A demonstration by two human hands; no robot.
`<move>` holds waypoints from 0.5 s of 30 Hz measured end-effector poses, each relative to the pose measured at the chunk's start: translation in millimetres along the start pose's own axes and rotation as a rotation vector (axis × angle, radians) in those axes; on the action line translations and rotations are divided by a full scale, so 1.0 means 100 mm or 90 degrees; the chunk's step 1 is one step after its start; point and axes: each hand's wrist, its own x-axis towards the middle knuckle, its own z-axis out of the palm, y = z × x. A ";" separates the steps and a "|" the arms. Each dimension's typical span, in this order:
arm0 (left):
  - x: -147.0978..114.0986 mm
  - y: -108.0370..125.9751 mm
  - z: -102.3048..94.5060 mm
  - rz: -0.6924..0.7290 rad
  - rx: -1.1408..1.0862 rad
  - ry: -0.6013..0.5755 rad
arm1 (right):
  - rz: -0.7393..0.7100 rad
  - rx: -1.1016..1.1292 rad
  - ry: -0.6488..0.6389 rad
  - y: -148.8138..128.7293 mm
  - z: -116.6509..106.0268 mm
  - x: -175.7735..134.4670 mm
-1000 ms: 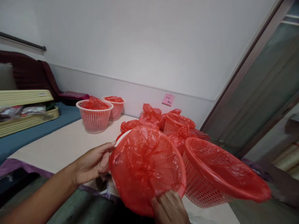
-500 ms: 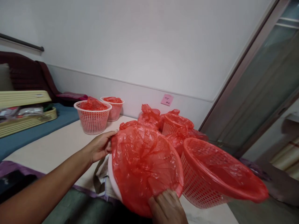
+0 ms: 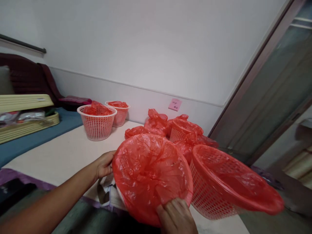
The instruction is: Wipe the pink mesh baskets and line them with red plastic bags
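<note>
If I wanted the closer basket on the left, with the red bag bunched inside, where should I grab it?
Probably by its pale rim, from the left side, hooking under it. That rim sticks out, the basket stands upright, and another basket sits close behind its right side.

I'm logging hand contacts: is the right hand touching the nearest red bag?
Touching: the head view shows the right hand with its bent fingers against the red bag.

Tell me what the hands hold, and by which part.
A basket lined with a red plastic bag: the left hand holds the rim's left side, the right hand its near-right side, over the bag.
</note>
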 end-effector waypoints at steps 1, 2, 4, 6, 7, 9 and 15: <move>-0.03 -0.03 0.00 -0.002 -0.016 0.008 | 0.007 0.008 -0.002 0.01 -0.01 0.01; -0.06 -0.06 0.00 0.002 -0.034 0.016 | 0.012 0.021 -0.005 0.02 -0.02 0.03; -0.13 -0.08 -0.01 0.023 -0.072 0.024 | 0.028 0.057 -0.019 0.05 -0.06 0.08; -0.22 -0.10 -0.03 0.052 -0.108 0.022 | 0.050 0.095 -0.029 0.07 -0.09 0.13; -0.26 -0.11 -0.03 0.067 -0.123 0.019 | 0.068 0.110 -0.034 0.08 -0.09 0.16; -0.33 -0.14 -0.04 0.088 -0.146 0.011 | 0.106 0.132 -0.046 0.12 -0.09 0.21; -0.40 -0.29 0.00 0.071 -0.155 -0.008 | 0.148 0.140 -0.084 0.24 -0.01 0.29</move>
